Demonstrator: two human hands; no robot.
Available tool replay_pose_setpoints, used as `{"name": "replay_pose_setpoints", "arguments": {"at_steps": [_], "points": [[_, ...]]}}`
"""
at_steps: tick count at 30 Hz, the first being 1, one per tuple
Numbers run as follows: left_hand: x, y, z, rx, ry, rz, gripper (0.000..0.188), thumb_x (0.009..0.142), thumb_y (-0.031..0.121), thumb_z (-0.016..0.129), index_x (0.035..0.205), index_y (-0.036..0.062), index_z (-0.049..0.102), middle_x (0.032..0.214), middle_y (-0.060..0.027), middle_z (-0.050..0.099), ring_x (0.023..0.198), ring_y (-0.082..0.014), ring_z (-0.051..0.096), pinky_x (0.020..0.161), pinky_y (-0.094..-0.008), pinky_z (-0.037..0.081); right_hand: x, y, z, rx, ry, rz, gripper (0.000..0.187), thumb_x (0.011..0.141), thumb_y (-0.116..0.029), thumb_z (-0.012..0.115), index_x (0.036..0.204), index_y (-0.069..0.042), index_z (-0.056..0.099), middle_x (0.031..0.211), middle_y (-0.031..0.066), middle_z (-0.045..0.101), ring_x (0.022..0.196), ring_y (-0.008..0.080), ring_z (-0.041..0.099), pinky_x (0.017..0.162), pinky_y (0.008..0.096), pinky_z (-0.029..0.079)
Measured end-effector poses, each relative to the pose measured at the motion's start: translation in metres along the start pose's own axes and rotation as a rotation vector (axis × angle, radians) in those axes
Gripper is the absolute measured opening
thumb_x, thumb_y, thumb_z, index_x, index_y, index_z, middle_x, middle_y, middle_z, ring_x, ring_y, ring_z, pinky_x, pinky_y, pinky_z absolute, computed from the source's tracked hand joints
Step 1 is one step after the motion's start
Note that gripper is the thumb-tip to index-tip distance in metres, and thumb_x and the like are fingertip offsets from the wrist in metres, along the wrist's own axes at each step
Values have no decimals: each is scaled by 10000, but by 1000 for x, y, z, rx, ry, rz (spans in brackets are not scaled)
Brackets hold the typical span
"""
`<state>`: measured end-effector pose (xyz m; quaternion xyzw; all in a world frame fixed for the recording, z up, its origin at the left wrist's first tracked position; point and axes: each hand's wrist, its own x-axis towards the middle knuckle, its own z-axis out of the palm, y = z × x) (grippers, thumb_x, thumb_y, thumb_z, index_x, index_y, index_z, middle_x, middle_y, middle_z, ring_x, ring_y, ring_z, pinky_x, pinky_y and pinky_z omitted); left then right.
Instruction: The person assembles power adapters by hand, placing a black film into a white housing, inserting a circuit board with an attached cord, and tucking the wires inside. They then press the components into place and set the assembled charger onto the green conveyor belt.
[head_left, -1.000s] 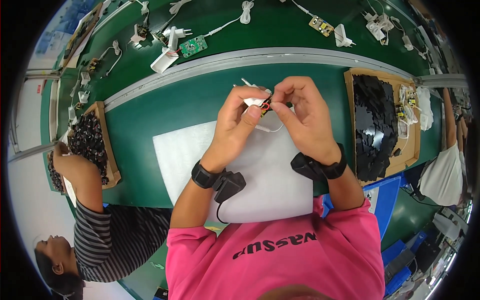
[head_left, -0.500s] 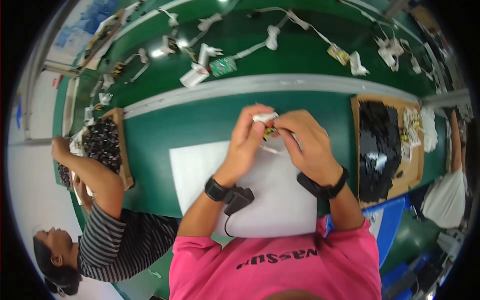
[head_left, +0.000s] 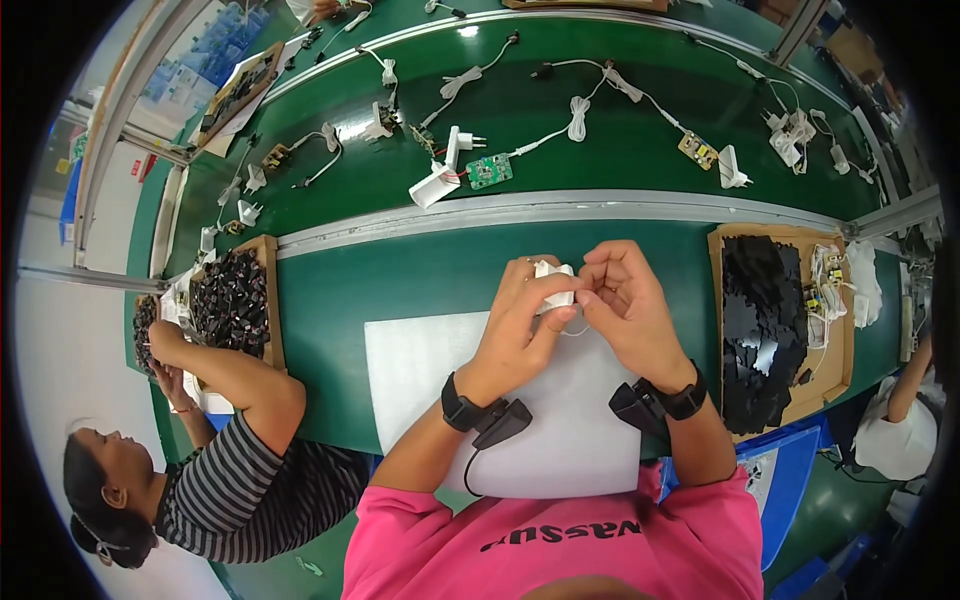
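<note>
A white plastic power adapter housing (head_left: 552, 288) is up in front of me, above the front part of the green table. My left hand (head_left: 518, 322) is closed round it, fingers behind and thumb on the near side. At the housing's right edge, my right hand (head_left: 628, 312) pinches with thumb and forefinger, its other fingers loosely curled. Whatever sits inside the housing is covered by my fingers. A thin white cord (head_left: 574, 332) hangs below, over the white foam sheet (head_left: 500, 420).
On the right, a cardboard tray (head_left: 835, 350) carries black sheet pieces and adapter boards. Small black parts fill a box (head_left: 272, 310) at left, beside a co-worker in stripes (head_left: 245, 480). Beyond a metal rail (head_left: 640, 205), corded adapters and a green circuit board (head_left: 490, 171) lie on a green surface.
The red and yellow parts seen at the housing are now out of sight. My left fingers have wrapped further over the housing, and my right hand has shifted to its edge. The view has shifted slightly.
</note>
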<state>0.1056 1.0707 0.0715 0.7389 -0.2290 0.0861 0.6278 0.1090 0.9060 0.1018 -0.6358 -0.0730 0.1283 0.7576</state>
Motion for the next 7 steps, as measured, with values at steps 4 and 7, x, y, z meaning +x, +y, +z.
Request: {"name": "replay_pose_setpoints", "arguments": {"at_steps": [4,7], "points": [[1,0,-1,114,17,91,214,860,116,633,1069,91,593,995,-150,533,902,-321,485,796,-390,423,1,-4,2,-45,8,66,301,874,51,551,1131,-38,422,978,33,533,922,85,524,836,241,443],[-2,-7,-6,269,-54,176,255,898,162,616,1141,102,566,1100,-138,542,1007,-266,518,829,-393,438,0,2,4,-64,23,24,319,875,11,574,1150,-31,418,968,50,535,878,96,527,769,240,461]]}}
